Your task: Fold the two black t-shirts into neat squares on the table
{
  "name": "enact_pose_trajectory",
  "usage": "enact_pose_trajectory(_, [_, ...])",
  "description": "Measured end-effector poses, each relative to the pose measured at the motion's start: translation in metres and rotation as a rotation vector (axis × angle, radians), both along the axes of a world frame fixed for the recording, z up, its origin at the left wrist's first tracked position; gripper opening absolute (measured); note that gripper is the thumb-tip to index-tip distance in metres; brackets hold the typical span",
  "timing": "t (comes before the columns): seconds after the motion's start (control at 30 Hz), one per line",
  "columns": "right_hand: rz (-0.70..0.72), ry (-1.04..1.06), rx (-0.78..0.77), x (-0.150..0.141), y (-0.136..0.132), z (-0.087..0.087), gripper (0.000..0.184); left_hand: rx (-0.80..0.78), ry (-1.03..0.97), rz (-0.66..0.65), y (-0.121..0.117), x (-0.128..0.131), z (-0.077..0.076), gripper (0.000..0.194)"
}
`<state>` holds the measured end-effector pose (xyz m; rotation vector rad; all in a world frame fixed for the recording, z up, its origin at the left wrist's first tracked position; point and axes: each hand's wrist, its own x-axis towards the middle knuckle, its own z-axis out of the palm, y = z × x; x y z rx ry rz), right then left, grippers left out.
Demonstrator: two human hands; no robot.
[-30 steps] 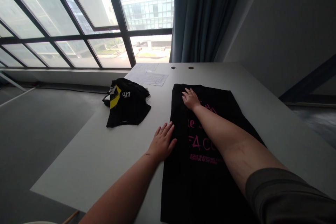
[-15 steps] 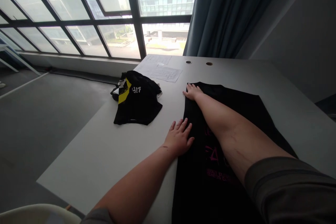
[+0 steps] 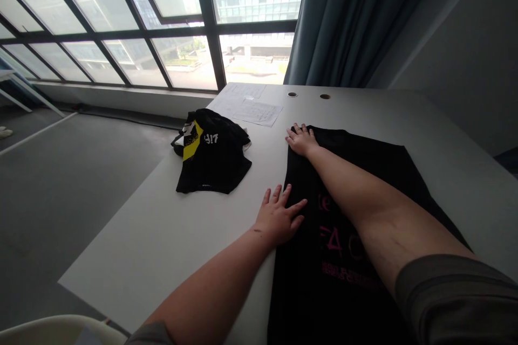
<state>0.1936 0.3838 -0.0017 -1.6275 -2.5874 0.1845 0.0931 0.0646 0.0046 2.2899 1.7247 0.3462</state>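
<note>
Shirt (image 3: 311,259) lies flat on the right part of the table (image 3: 162,237), near end out of view. Done, by the look of it: spread out, left side turned in. Pink print (image 3: 332,240) is cut off along its left, so I read the strip there as a folded-over layer. Left: can't make out a matching fold on the right side, which slants outward toward near right; part is under the right forearm. Call it partway. Long axis runs near-far; lettering reads upright from the near side, so top probably points far. Left hand (image 3: 279,221): palm down, fingers fanned, across the left edge, partly on bare table. Right hand (image 3: 301,141): flat on the far-left corner, fingers slightly apart. No pinch visible on either. Black-and-yellow garment (image 3: 220,167) sits farther left, clear of both hands.
</note>
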Motion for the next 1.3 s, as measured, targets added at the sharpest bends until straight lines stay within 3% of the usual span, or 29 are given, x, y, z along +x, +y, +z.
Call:
enact_pose_trajectory(0.13, [0.045, 0.075, 0.119, 0.03, -0.047, 0.007, 0.062, 0.024, 0.009, 0.007, 0.001, -0.001, -0.003, 0.056])
enact_pose_trajectory(0.33, [0.087, 0.093, 0.041, 0.11, -0.14, 0.016, 0.054, 0.042, -0.014, 0.063, 0.007, -0.003, -0.005, 0.057])
enact_pose_trajectory(0.43, [0.057, 0.039, 0.049, 0.166, -0.172, 0.019, 0.053, 0.053, -0.033, 0.111, 0.021, -0.007, -0.004, 0.062])
enact_pose_trajectory(0.6, [-0.146, 0.091, 0.081, 0.282, -0.217, 0.019, 0.062, 0.07, -0.022, 0.093, 0.051, -0.012, -0.003, 0.065])
enact_pose_trajectory(0.7, [-0.081, 0.225, 0.153, 0.351, -0.268, 0.014, 0.06, 0.028, 0.037, 0.079, 0.059, -0.011, -0.004, 0.064])
enact_pose_trajectory(0.83, [-0.193, 0.375, 0.202, 0.421, -0.354, -0.006, 0.05, 0.011, 0.108, 0.071, 0.057, -0.01, -0.005, 0.063])
enact_pose_trajectory(0.93, [-0.252, 0.414, 0.241, 0.445, -0.4, -0.018, 0.043, 0.029, 0.15, 0.083, 0.05, -0.011, -0.004, 0.062])
enact_pose_trajectory(1.0, [-0.264, 0.405, 0.269, 0.448, -0.414, -0.02, 0.043, 0.049, 0.204, 0.085, 0.041, -0.009, -0.001, 0.06])
enact_pose_trajectory(1.1, [-0.207, 0.368, 0.295, 0.443, -0.412, -0.017, 0.046, 0.127, 0.275, 0.033, 0.015, 0.002, 0.003, 0.056])
enact_pose_trajectory(1.23, [-0.155, 0.34, 0.329, 0.438, -0.4, -0.019, 0.043, 0.163, 0.29, -0.092, -0.048, 0.028, 0.004, 0.056])
enact_pose_trajectory(1.3, [-0.155, 0.34, 0.342, 0.439, -0.397, -0.023, 0.041, 0.152, 0.301, -0.043, -0.08, 0.04, 0.001, 0.06])
